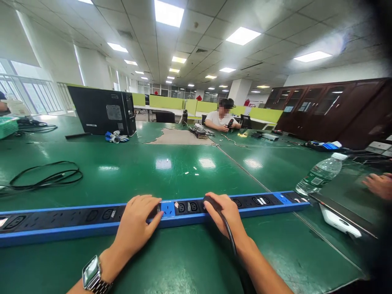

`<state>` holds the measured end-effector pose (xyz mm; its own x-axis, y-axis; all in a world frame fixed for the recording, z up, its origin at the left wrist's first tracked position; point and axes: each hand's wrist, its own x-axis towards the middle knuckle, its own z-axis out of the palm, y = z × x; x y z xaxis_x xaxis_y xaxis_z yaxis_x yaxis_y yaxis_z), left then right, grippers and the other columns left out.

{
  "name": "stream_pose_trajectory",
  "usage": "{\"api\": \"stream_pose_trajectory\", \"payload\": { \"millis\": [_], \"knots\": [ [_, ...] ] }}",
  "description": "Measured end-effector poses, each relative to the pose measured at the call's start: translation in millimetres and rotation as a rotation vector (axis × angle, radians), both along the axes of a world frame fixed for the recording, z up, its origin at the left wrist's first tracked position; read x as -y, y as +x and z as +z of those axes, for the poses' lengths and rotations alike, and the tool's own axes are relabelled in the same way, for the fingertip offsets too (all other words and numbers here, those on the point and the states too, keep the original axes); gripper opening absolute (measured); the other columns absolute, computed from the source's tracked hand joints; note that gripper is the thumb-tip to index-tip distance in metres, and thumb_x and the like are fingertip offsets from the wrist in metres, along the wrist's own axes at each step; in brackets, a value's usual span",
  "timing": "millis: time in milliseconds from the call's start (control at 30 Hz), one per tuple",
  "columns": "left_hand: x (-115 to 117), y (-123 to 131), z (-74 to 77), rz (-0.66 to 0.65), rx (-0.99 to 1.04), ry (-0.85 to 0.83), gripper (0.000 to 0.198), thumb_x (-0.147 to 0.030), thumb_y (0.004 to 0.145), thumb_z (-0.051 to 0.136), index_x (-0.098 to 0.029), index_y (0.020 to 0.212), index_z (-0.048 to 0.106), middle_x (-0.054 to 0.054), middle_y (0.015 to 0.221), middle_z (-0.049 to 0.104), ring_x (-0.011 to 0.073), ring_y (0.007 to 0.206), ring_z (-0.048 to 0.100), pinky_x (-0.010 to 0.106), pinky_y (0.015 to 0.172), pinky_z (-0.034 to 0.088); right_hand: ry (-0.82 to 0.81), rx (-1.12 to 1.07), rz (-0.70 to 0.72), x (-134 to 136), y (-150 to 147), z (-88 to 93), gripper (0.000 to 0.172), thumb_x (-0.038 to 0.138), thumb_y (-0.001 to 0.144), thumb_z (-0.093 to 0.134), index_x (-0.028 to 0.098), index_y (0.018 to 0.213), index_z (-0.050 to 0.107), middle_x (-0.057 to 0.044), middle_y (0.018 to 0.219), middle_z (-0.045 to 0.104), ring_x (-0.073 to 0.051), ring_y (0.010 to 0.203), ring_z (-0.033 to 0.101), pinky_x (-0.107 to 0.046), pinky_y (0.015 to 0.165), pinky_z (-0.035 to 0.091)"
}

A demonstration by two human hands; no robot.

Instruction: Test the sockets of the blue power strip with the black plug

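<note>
A long blue and black power strip (189, 207) lies across the green table, with rows of sockets along its top. My left hand (137, 218), with a watch (92, 271) on its wrist, is wrapped over the strip left of a blue socket block (168, 208). Right of that block, my right hand (225, 212) grips the black plug of a power cord (230, 234) at the strip's sockets. The cord runs back along my right forearm. Whether the plug sits fully in a socket is hidden by my fingers.
A water bottle (321, 173) leans at the right near a flat dark device (343, 214) and another person's hand (379, 183). Coiled black cable (45, 179) lies at left, before a black computer case (104, 110). A person (219, 118) sits across the table.
</note>
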<state>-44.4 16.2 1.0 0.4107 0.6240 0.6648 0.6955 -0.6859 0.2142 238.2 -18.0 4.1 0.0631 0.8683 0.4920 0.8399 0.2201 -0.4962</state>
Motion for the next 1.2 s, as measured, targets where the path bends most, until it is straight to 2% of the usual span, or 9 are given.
{"api": "stream_pose_trajectory", "payload": {
  "millis": [167, 333, 433, 500, 600, 700, 867, 1033, 1200],
  "knots": [
    [15, 26, 5.6, -0.118, -0.007, -0.029, 0.028, -0.025, 0.09, 0.055, -0.018, 0.116, 0.062, 0.009, 0.11, 0.069, 0.0254, 0.102, 0.062, 0.046, 0.093, 0.048, 0.09, 0.122, 0.091, 5, 3, -12.4, 0.032, 0.036, 0.091, 0.052, 0.022, 0.118, 0.062, -0.008, 0.11, 0.071, -0.023, 0.1, 0.061, -0.042, 0.092, 0.047],
    [21, 105, 8.7, -0.15, -0.084, -0.166, 0.052, -0.025, 0.084, 0.065, -0.021, 0.133, 0.05, 0.011, 0.125, 0.063, 0.0275, 0.111, 0.058, 0.045, 0.094, 0.048, 0.057, 0.306, -0.099, 8, 16, -36.8, 0.082, 0.054, 0.075, 0.065, 0.015, 0.143, 0.039, -0.016, 0.136, 0.055, -0.033, 0.122, 0.05, -0.055, 0.105, 0.036],
    [15, 145, 10.1, -0.131, -0.133, -0.221, 0.039, -0.019, 0.085, 0.062, -0.022, 0.124, 0.057, 0.008, 0.109, 0.068, 0.0262, 0.103, 0.061, 0.044, 0.091, 0.05, -0.002, 0.392, -0.146, 7, 20, -44.6, 0.072, 0.054, 0.075, 0.064, 0.018, 0.136, 0.048, -0.013, 0.142, 0.05, -0.034, 0.129, 0.044, -0.054, 0.106, 0.034],
    [11, 150, 13.3, -0.142, -0.077, -0.203, 0.03, -0.014, 0.087, 0.055, -0.021, 0.116, 0.061, 0.006, 0.098, 0.07, 0.0235, 0.097, 0.062, 0.041, 0.089, 0.051, -0.026, 0.412, -0.168, 7, 19, -45.3, 0.069, 0.054, 0.075, 0.062, 0.019, 0.133, 0.051, -0.012, 0.142, 0.051, -0.033, 0.129, 0.043, -0.052, 0.106, 0.035],
    [8, 113, 21.4, -0.153, 0.122, -0.051, 0.032, -0.012, 0.091, 0.045, -0.02, 0.118, 0.06, 0.007, 0.105, 0.07, 0.0219, 0.1, 0.062, 0.038, 0.091, 0.05, -0.045, 0.417, -0.2, 6, 16, -43.1, 0.073, 0.057, 0.074, 0.064, 0.019, 0.135, 0.05, -0.012, 0.141, 0.052, -0.034, 0.129, 0.043, -0.052, 0.106, 0.035],
    [6, 33, 27.1, -0.021, 0.268, 0.039, 0.033, -0.018, 0.095, 0.04, -0.019, 0.124, 0.058, 0.009, 0.113, 0.069, 0.0223, 0.105, 0.063, 0.038, 0.094, 0.05, -0.074, 0.403, -0.224, 6, 13, -40.6, 0.08, 0.061, 0.07, 0.066, 0.019, 0.136, 0.05, -0.011, 0.143, 0.05, -0.034, 0.13, 0.042, -0.053, 0.107, 0.034],
    [7, -79, 15.4, 0.119, 0.163, -0.115, 0.037, -0.043, 0.093, 0.051, -0.021, 0.121, 0.062, 0.007, 0.107, 0.072, 0.0223, 0.093, 0.069, 0.034, 0.084, 0.056, -0.12, 0.385, -0.243, 6, 11, -39.2, 0.082, 0.063, 0.069, 0.066, 0.019, 0.136, 0.05, -0.011, 0.144, 0.049, -0.034, 0.132, 0.041, -0.053, 0.108, 0.033],
    [1, -94, -3.6, 0.055, 0.111, -0.159, 0.04, -0.045, 0.094, 0.049, -0.022, 0.123, 0.062, 0.006, 0.111, 0.073, 0.0219, 0.097, 0.07, 0.032, 0.088, 0.056, -0.122, 0.368, -0.248, 5, 12, -38.9, 0.082, 0.064, 0.068, 0.066, 0.019, 0.135, 0.051, -0.012, 0.144, 0.049, -0.034, 0.133, 0.041, -0.054, 0.108, 0.032],
    [-4, -93, -7.3, 0.018, -0.002, -0.126, 0.037, -0.045, 0.095, 0.047, -0.025, 0.12, 0.065, 0.006, 0.116, 0.071, 0.0222, 0.107, 0.067, 0.035, 0.095, 0.052, -0.11, 0.241, -0.17, 5, -12, -26.7, 0.077, 0.065, 0.072, 0.063, 0.022, 0.134, 0.052, -0.011, 0.142, 0.05, -0.034, 0.133, 0.04, -0.058, 0.109, 0.03]
  ]
}}
